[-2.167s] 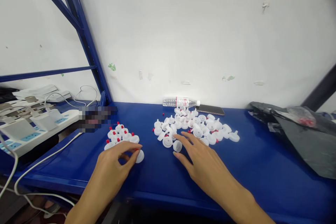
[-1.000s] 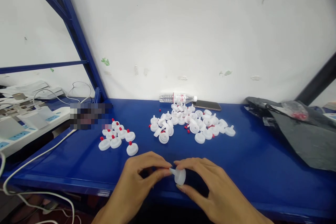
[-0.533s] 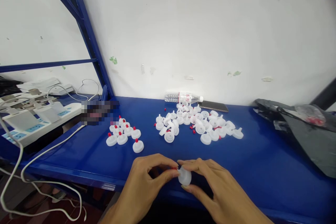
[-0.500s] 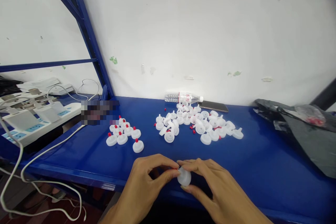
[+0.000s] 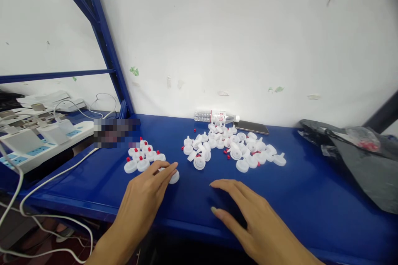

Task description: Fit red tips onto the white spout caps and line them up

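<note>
Seven o'clock: left hand (image 5: 143, 189) is pinching a round white plastic cap (image 5: 175, 178) (best released level); five o'clock: right hand (image 5: 257, 214), gaping.

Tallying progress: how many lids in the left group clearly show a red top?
7 lids: four along the group's right edge, two in the middle, one at front left. The left hand and image blurring may hide more.

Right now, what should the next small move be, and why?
Probably ease the right hand toward the white pile: it is open and holds nothing, and the pile lies just beyond its fingertips, while the left hand is at a white piece beside the red-tipped group.
</note>
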{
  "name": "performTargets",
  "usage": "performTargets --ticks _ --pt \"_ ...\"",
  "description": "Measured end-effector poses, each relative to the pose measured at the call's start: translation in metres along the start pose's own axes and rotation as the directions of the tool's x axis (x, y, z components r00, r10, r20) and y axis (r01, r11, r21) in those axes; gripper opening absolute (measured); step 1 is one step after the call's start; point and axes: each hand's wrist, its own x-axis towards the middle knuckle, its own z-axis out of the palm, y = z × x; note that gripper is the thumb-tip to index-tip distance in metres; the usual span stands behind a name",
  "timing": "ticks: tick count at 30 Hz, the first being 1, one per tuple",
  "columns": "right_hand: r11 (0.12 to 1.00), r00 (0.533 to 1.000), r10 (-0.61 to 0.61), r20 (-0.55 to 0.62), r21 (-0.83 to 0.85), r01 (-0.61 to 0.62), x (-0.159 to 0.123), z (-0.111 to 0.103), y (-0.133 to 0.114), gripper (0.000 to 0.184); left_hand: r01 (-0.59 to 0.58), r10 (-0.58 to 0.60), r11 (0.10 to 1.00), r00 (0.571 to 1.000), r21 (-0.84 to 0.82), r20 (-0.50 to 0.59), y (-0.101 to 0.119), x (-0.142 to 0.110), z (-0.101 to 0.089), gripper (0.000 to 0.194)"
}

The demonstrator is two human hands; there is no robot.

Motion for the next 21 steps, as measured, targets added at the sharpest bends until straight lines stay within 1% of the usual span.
performTargets --ticks 2,4,7,9,11,13,16,17,18,19,20,21 --pt "0.999 0.998 0.043 -0.042 0.011 -0.042 0.014 -0.001 -0.003 0.034 0.025 -0.024 0.997 1.000 0.073 -0.016 -0.009 0.001 -0.001 0.030" --pt "0.996 0.995 0.082 -0.064 -0.037 -0.084 0.031 -0.004 -0.010 0.035 0.052 -0.046 0.993 0.998 0.108 -0.053 -0.014 0.003 -0.004 0.031" --pt "0.969 0.994 0.105 -0.031 -0.221 -0.109 0.056 -0.007 -0.024 0.039 0.091 -0.079 0.987 0.992 0.132 -0.096 -0.017 0.006 -0.008 0.032" --pt "0.925 0.994 0.105 -0.017 -0.366 -0.104 0.067 -0.006 -0.033 0.035 0.141 -0.126 0.978 0.987 0.153 -0.104 -0.015 0.008 -0.010 0.032" --pt "0.876 0.995 0.099 -0.018 -0.472 -0.096 0.073 -0.003 -0.039 0.029 0.189 -0.174 0.968 0.979 0.164 -0.104 -0.012 0.009 -0.012 0.032" --pt "0.848 0.996 0.086 -0.024 -0.523 -0.086 0.074 0.001 -0.039 0.022 0.203 -0.182 0.965 0.974 0.165 -0.132 -0.006 0.009 -0.014 0.035" --pt "0.843 0.996 0.061 -0.068 -0.531 -0.088 0.069 0.005 -0.033 0.015 0.172 -0.127 0.971 0.960 0.168 -0.248 0.005 0.004 -0.016 0.035" --pt "0.851 0.995 0.050 -0.089 -0.518 -0.089 0.065 0.006 -0.030 0.013 0.145 -0.103 0.979 0.958 0.144 -0.269 0.011 0.002 -0.016 0.033" --pt "0.862 0.993 0.035 -0.111 -0.499 -0.086 0.062 0.007 -0.028 0.011 0.108 -0.081 0.990 0.962 0.092 -0.262 0.016 -0.001 -0.014 0.031" --pt "0.877 0.991 0.014 -0.133 -0.475 -0.077 0.057 0.009 -0.025 0.011 0.065 -0.061 0.998 0.972 0.011 -0.226 0.022 -0.003 -0.012 0.028" --pt "0.892 0.987 -0.010 -0.158 -0.448 -0.062 0.053 0.010 -0.023 0.011 0.028 -0.041 0.996 0.988 -0.086 -0.151 0.027 -0.006 -0.010 0.027" --pt "0.907 0.982 -0.037 -0.183 -0.419 -0.044 0.049 0.013 -0.022 0.011 0.014 -0.026 0.985 0.997 -0.170 -0.067 0.033 -0.008 -0.006 0.026"
